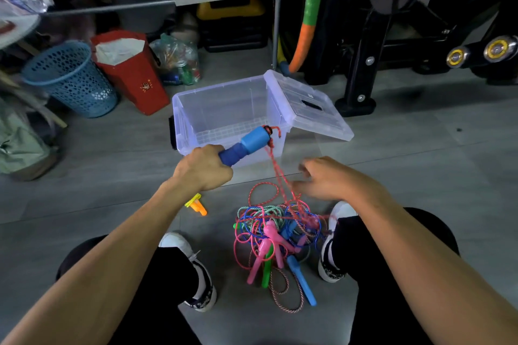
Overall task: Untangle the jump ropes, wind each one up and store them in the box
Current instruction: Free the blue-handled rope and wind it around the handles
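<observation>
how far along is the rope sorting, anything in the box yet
Done: nothing stored; the clear box looks empty, its lid open beside it. In hand: the left hand grips a blue handle, its red cord running down past the blurred right hand into the pile. Left: the tangle of ropes on the floor between the feet remains knotted, none wound.
</observation>
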Demonstrator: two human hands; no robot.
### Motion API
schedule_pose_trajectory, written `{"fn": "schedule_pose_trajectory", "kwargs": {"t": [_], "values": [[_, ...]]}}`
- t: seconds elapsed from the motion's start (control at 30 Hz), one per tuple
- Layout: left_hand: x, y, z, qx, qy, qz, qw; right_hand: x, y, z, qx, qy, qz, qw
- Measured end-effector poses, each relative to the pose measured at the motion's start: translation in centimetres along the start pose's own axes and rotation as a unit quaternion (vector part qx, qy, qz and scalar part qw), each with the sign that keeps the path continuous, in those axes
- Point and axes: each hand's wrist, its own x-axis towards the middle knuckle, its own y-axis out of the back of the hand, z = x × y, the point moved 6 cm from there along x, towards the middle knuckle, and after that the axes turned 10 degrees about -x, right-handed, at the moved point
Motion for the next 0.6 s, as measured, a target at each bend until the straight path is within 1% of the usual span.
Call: {"fn": "schedule_pose_trajectory", "kwargs": {"t": [0.03, 0.07, 0.13, 0.17, 0.2, 0.23, 0.27, 0.3, 0.4, 0.5, 0.57, 0.6], "values": [[-0.3, 0.0, 0.6, -0.037, -0.007, -0.036, 0.999, 0.3, 0.3, 0.3, 0.013, -0.008, 0.014, 1.000], [-0.7, -0.1, 1.1, -0.071, -0.007, -0.083, 0.994, 0.5, 0.9, 0.2, 0.061, -0.004, 0.045, 0.997], [-2.0, -0.6, 1.6, -0.162, 0.008, -0.186, 0.969, 0.5, 2.4, -0.9, 0.192, 0.041, 0.118, 0.973], [-2.6, -0.8, 1.8, -0.221, 0.020, -0.232, 0.947, 0.5, 2.9, -1.6, 0.245, 0.075, 0.131, 0.958], [-3.1, -1.0, 1.8, -0.284, 0.028, -0.272, 0.919, 0.5, 3.1, -2.5, 0.272, 0.107, 0.131, 0.947], [-3.5, -1.1, 1.7, -0.339, 0.034, -0.305, 0.889, 0.8, 2.9, -3.0, 0.298, 0.123, 0.118, 0.939], [-3.8, -1.0, 1.5, -0.381, 0.038, -0.334, 0.861, 1.0, 2.7, -3.5, 0.342, 0.122, 0.096, 0.927], [-4.0, -1.0, 1.4, -0.413, 0.039, -0.358, 0.837, 1.1, 2.4, -3.8, 0.401, 0.113, 0.077, 0.906], [-4.2, -0.7, 1.1, -0.472, 0.030, -0.401, 0.785, 0.9, 2.4, -4.8, 0.529, 0.090, 0.055, 0.842], [-4.0, -0.2, 1.1, -0.553, 0.037, -0.405, 0.727, 0.7, 2.2, -5.7, 0.617, 0.091, 0.013, 0.781], [-4.0, 0.1, 1.1, -0.576, 0.038, -0.408, 0.708, 0.7, 2.4, -5.4, 0.675, 0.081, 0.011, 0.733], [-4.1, 0.2, 1.1, -0.575, 0.033, -0.420, 0.701, 0.8, 2.7, -4.9, 0.693, 0.070, 0.030, 0.717]]}}
